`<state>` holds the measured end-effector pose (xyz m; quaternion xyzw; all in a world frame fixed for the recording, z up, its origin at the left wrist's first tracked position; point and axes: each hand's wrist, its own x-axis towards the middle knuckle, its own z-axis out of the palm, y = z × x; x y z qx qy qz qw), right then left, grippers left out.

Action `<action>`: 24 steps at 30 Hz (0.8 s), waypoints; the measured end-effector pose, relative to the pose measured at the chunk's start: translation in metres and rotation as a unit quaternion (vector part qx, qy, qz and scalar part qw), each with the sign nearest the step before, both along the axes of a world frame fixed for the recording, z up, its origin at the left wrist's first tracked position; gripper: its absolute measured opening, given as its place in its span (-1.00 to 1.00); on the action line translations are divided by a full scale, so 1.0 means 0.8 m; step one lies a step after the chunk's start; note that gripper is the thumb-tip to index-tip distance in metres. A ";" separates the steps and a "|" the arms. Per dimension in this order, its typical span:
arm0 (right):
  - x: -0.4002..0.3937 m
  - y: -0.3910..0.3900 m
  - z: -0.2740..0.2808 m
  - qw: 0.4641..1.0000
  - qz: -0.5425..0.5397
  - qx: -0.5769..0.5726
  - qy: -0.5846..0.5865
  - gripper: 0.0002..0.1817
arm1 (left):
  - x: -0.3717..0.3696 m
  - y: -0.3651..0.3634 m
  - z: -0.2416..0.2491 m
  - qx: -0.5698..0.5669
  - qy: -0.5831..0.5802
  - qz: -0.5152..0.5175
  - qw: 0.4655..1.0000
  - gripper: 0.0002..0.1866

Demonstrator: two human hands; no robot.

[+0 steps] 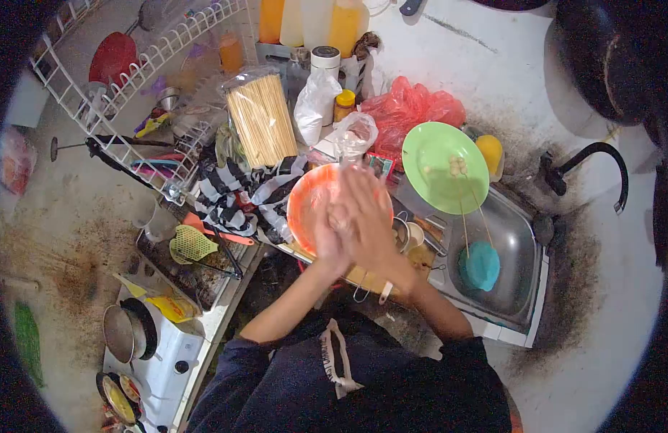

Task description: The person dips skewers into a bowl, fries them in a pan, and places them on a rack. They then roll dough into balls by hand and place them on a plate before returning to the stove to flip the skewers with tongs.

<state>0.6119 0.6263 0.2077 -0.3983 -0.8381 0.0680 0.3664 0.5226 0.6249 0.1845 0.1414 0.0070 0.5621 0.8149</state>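
Observation:
My left hand (331, 238) and my right hand (370, 227) are pressed palm to palm above an orange-and-white bowl (302, 208). The right hand lies partly over the left, its fingers stretched and smeared by motion. A rounded lump seems to sit between the palms, but I cannot make out what it is. To the right, a light green plate (428, 173) rests by the sink. Small pale balls (458, 167) on thin wooden skewers (464, 231) lie on it, the sticks reaching past its rim toward the sink.
A turquoise round object (480, 265) is in the metal sink (518, 252), beside a black faucet (597, 155). Behind the bowl are a pack of skewers (262, 119), a white plastic bag (314, 105) and red plastic bags (413, 105). A stove (164, 368) stands lower left.

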 end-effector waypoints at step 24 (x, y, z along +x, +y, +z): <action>-0.020 -0.007 0.011 0.975 -0.034 -0.033 0.217 -0.29 | 0.030 -0.006 0.003 0.151 0.226 0.094 0.958 -0.37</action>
